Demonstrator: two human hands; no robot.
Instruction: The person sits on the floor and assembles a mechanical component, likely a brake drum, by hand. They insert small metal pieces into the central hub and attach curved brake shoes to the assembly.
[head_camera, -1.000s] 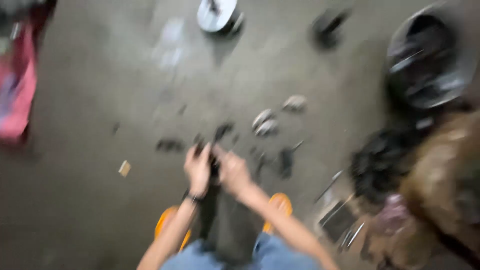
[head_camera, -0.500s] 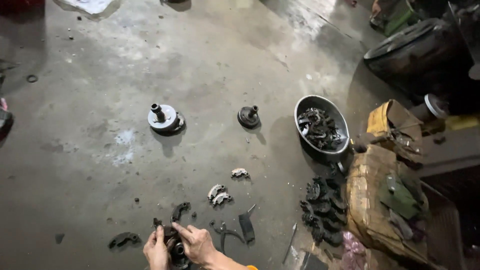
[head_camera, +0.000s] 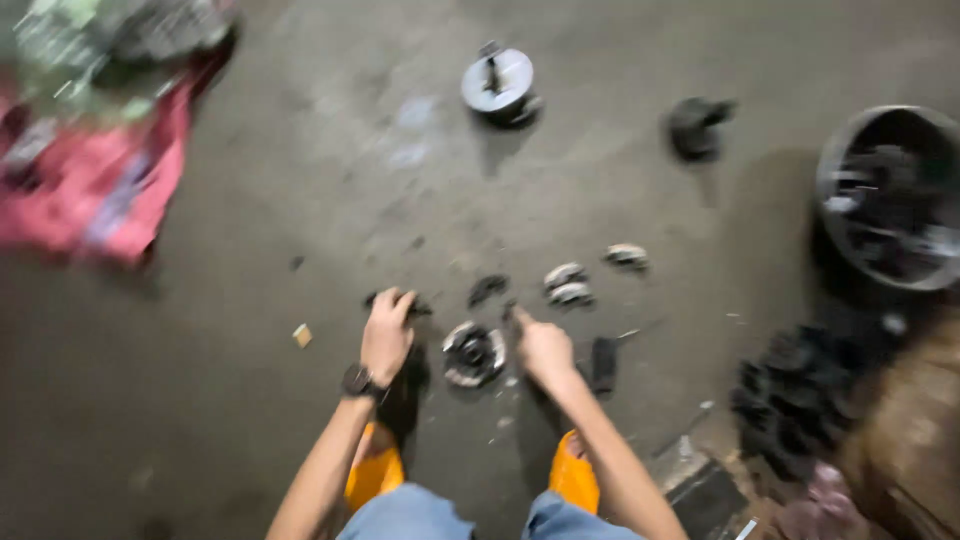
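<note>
The rough grey concrete floor (head_camera: 250, 400) carries a round dark metal basin (head_camera: 888, 195) of parts at three o'clock. At twelve o'clock stands a silvery disc with a shaft (head_camera: 498, 82). The left hand (head_camera: 386, 335) curls over a small dark curved piece (head_camera: 415, 306); whether it grips it is too blurred to tell. The right hand (head_camera: 543, 350) is loosely clenched, just right of a ringed metal hub (head_camera: 473, 353) lying between both hands.

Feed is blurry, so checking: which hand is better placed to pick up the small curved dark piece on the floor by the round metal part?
Left. The left hand already has its fingertips on the curved dark piece; the right hand rests beyond the round metal part, farther off.
</note>
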